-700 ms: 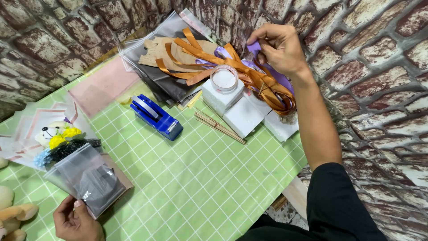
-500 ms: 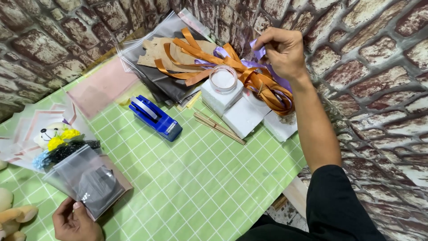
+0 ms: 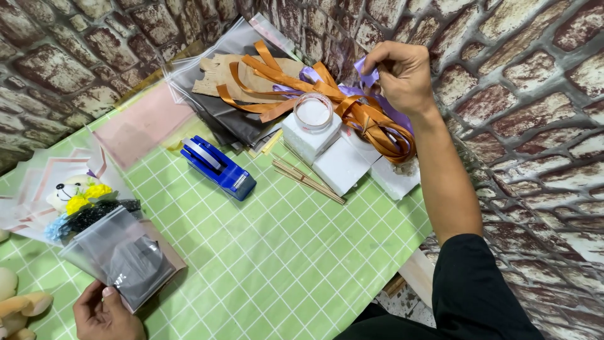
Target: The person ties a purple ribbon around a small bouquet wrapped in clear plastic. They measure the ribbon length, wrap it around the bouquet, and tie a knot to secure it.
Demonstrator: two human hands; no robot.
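Right, left to right: soft toy at the table edge, then the left hand low in view, fingers curled on the near corner of a clear plastic bag with dark stuff inside, pinning it to the green checked tablecloth. Just behind it a small bouquet with a bear head and yellow flowers in pale wrap. Pink sheet further back, blue tape dispenser mid-table, thin wooden sticks beside white foam blocks, a clear round tub sitting on one block. Tan cut-outs and dark sheets in a sleeve against the brick wall.

Right hand is up over the far right, fingertips pinched shut on a purple ribbon; ribbon runs down into a tangle of orange ribbon draped over the blocks.

Judgement on the pull: purple strand looks threaded under the orange loops, so lift slow and straight up, watch for orange strands riding along. Tub looks easy to knock if a loop snags. Left hand is busy on the bag, so nothing holds the tangle down; short tugs beat one long one
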